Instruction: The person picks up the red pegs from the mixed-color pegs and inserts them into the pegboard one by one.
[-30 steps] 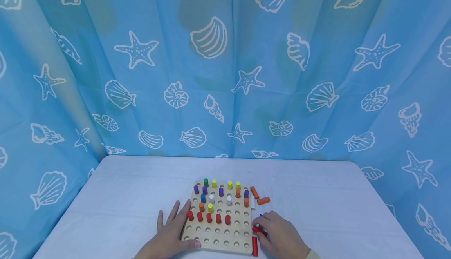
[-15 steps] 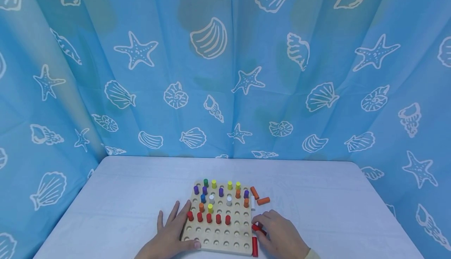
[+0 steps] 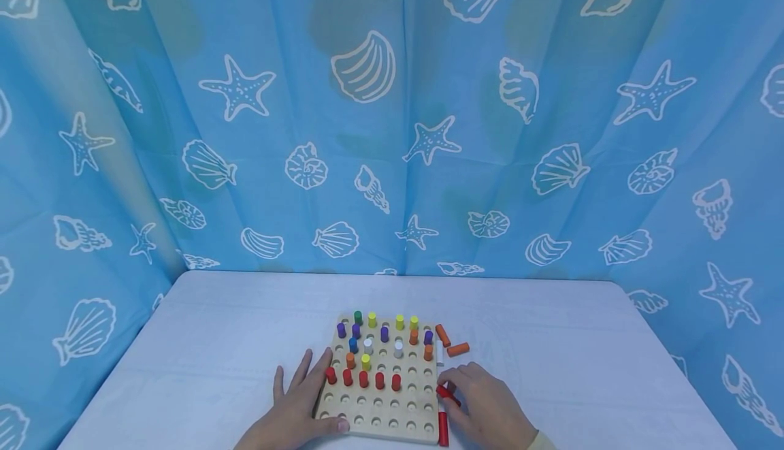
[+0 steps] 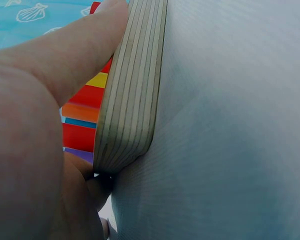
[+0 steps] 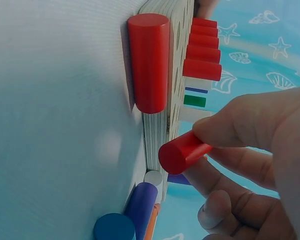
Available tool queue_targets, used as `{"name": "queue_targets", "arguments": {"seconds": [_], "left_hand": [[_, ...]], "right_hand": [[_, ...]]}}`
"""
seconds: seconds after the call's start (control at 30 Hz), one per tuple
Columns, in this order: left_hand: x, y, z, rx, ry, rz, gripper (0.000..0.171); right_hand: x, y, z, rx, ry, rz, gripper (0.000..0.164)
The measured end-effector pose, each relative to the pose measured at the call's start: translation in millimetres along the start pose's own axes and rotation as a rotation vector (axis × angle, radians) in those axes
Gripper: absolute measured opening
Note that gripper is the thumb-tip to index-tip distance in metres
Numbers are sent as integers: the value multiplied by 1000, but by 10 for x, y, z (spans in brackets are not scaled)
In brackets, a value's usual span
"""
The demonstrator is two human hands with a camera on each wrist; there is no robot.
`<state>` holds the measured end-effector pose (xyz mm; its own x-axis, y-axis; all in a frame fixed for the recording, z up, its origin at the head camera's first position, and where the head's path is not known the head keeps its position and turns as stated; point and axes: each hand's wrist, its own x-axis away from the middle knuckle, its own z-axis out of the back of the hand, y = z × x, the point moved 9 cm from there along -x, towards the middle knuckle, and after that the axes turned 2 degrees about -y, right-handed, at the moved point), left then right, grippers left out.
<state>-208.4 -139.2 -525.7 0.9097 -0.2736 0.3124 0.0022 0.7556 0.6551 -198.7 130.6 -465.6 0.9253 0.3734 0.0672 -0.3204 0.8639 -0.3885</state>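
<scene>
A wooden pegboard [image 3: 384,412] lies on the table, with coloured pegs standing in several of its holes. My left hand [image 3: 294,409] rests against its left side, fingers spread and thumb on the near edge; the left wrist view shows the thumb across the board's edge [image 4: 132,85]. To the right of the board, my right hand [image 3: 490,409] pinches a red peg [image 5: 182,152] between thumb and fingers, tilted and lifted off the table. A row of red pegs [image 3: 363,378] crosses the board's middle. Another red peg [image 5: 149,62] lies along the board's right edge.
Two orange pegs [image 3: 458,349] and a white peg [image 3: 439,353] lie beside the board's right side. The right wrist view shows a purple peg [image 5: 141,205] and a blue peg [image 5: 114,227] on the table. A blue shell-patterned curtain [image 3: 392,164] hangs behind the table.
The red peg in my right hand has risen slightly and shifted a little toward the board. My left hand and the pegs on the board have stayed in place.
</scene>
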Motion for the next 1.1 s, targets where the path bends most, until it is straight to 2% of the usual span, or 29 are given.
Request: {"name": "queue_targets", "arguments": {"seconds": [0.23,0.63,1.1], "left_hand": [[20,35,14,-4,9,-39,122],[10,18,8,-6,5,-28,123],[7,21,10,-17,5,-22,125]], "right_hand": [[0,-12,22,-39,14,-27,24],[-2,-41,55,-48,71,-13,21],[-33,-47,36,-94,100,-56,17]]}}
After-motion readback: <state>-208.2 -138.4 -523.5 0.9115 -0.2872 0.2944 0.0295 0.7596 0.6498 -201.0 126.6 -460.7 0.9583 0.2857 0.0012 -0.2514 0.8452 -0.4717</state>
